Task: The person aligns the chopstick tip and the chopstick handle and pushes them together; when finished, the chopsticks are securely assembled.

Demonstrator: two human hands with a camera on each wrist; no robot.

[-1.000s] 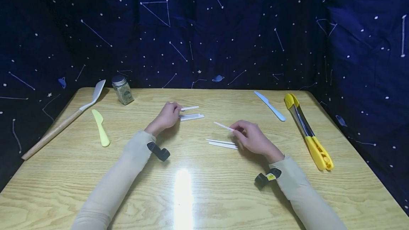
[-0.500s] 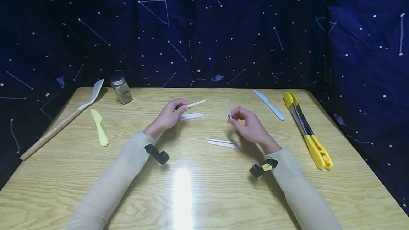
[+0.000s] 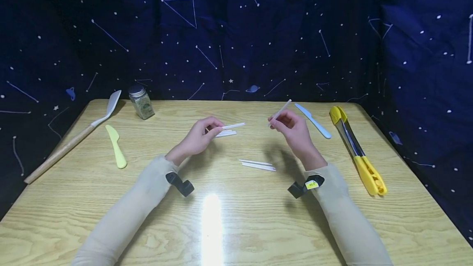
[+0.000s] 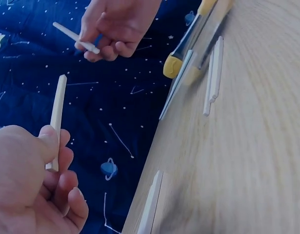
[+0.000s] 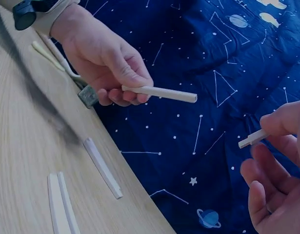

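Observation:
My left hand (image 3: pixel 196 138) pinches one end of a pale, square-sided stick (image 3: pixel 234 126) between thumb and fingers. The rest of that stick (image 4: pixel 58 102) juts out past the fingertips in the left wrist view. Raised above the table, my right hand (image 3: pixel 297 134) pinches a similar stick (image 3: pixel 283 108) that slants up to the right. In the right wrist view this stick (image 5: pixel 252 139) has a stepped end. Several like sticks (image 3: pixel 227 134) lie below the left fingers, partly covered by them. Nearer me, a small group of sticks (image 3: pixel 258 167) lies on the table, side by side.
Along the left lie a wooden-handled spatula (image 3: pixel 79 138), a yellow knife (image 3: pixel 116 147) and a glass jar (image 3: pixel 142 104) of dried herbs. On the right are a blue knife (image 3: pixel 313 120) and yellow-ended tongs (image 3: pixel 356 151). A dark star-patterned cloth (image 3: pixel 236 32) hangs behind the table.
My right hand has risen and moved away from the near sticks, its stick swinging from leftward to up and right. The left hand's stick tilted upward, then levelled, shifting slightly right.

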